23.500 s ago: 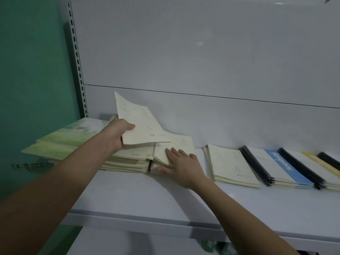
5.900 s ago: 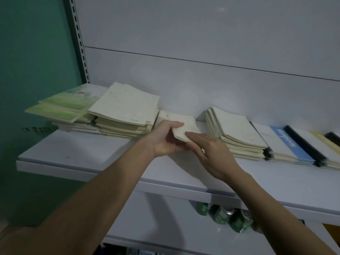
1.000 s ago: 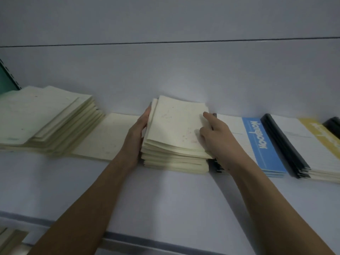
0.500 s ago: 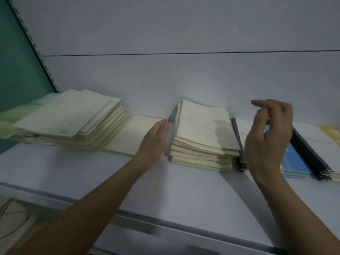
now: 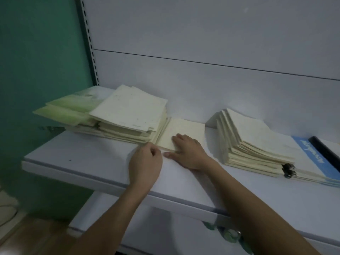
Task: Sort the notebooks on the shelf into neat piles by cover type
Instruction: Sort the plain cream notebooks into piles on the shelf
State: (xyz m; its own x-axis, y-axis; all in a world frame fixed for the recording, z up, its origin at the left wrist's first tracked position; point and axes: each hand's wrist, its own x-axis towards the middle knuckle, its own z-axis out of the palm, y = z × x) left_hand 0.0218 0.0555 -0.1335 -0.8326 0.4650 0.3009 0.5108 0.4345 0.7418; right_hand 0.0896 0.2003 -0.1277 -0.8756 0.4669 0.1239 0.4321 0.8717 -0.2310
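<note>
White shelf (image 5: pixel 95 159): flat right hand (image 5: pixel 187 153) presses single cream notebook (image 5: pixel 185 131), long axis toward wall; left hand (image 5: pixel 145 166) curled, grip unclear.

I see one flat cream notebook (image 5: pixel 181 133) on the shelf (image 5: pixel 92 159) between two cream piles (image 5: pixel 128 116), green-covered ones (image 5: pixel 73 107) far left.

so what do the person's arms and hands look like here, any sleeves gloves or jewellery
Both forearms are bare as far as the frame shows, with no sleeves in view. The left hand and right hand wear no gloves, and no watch, ring or bracelet is visible.
</note>
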